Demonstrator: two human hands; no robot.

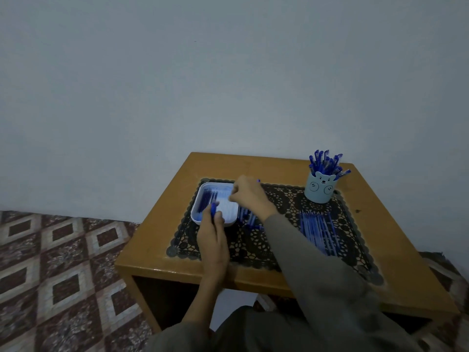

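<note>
Left hand [213,240] grips a blue pen [213,209] over the white tray [196,214] near the table's [162,212] left edge; right hand [250,196], curled round another pen [258,180], hovers above the tray's right rim.

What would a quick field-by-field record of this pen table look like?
Surface: wooden table, black lace mat
White tray: dark blue pens lie inside
Left hand: holds a blue pen at the tray's near edge
Right hand: fingers curled over the tray, grip unclear
Bear cup: upright, full of capped pens
Mat, right side: row of pens lying flat
</note>
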